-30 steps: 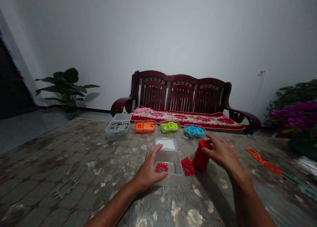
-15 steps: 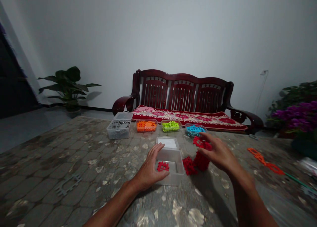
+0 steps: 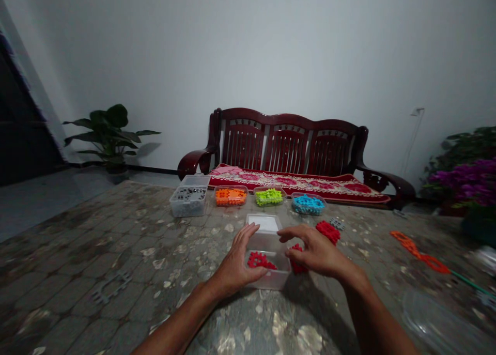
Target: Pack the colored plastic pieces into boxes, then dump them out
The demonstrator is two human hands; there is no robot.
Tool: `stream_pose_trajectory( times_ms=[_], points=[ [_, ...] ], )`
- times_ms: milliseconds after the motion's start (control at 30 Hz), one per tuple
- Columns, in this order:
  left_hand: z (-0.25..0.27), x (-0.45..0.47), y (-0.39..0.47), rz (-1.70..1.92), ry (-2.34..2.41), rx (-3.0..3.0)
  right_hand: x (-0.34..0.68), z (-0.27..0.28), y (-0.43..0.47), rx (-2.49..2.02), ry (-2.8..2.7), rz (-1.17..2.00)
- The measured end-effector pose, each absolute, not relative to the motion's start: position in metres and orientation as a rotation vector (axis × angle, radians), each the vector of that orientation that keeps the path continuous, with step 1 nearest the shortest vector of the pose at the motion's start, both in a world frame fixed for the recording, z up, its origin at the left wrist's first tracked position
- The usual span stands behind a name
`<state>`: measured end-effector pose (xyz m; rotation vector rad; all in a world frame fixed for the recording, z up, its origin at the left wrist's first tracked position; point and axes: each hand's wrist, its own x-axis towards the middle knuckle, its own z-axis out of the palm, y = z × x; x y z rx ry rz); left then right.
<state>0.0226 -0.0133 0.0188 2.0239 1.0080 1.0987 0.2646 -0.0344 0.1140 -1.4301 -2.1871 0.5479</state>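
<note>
Lower centre: the open left hand point(image 3: 241, 262) cups a clear rectangular plastic box point(image 3: 274, 280); the half-open right hand point(image 3: 315, 249) seems empty. Boxing red notched plastic pieces point(image 3: 256, 259) seems underway; another needs a fresh pinch.

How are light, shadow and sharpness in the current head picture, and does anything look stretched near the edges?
Head view: dim light, the far left side nearly black; head view: a dark shadow on the table below the right hand; head view: red pieces in the box slightly soft, clear plastic at lower right smeared; head view: flowers at the right edge soft, seemingly stretched.
</note>
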Motion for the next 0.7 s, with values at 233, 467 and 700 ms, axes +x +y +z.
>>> stream_pose_trajectory(
  times_ms=[233,467,700],
  points=[
    [0.023,0.021,-0.014,1.079,1.003,2.023,0.311,0.129,-0.028,-1.866,-1.906,0.089],
    [0.019,0.02,-0.013,1.107,0.992,2.031,0.328,0.128,-0.032,-2.254,-1.866,-0.098],
    [0.019,0.021,-0.013,1.101,0.989,2.037,0.327,0.129,-0.035,-2.323,-1.869,-0.033]
  ],
)
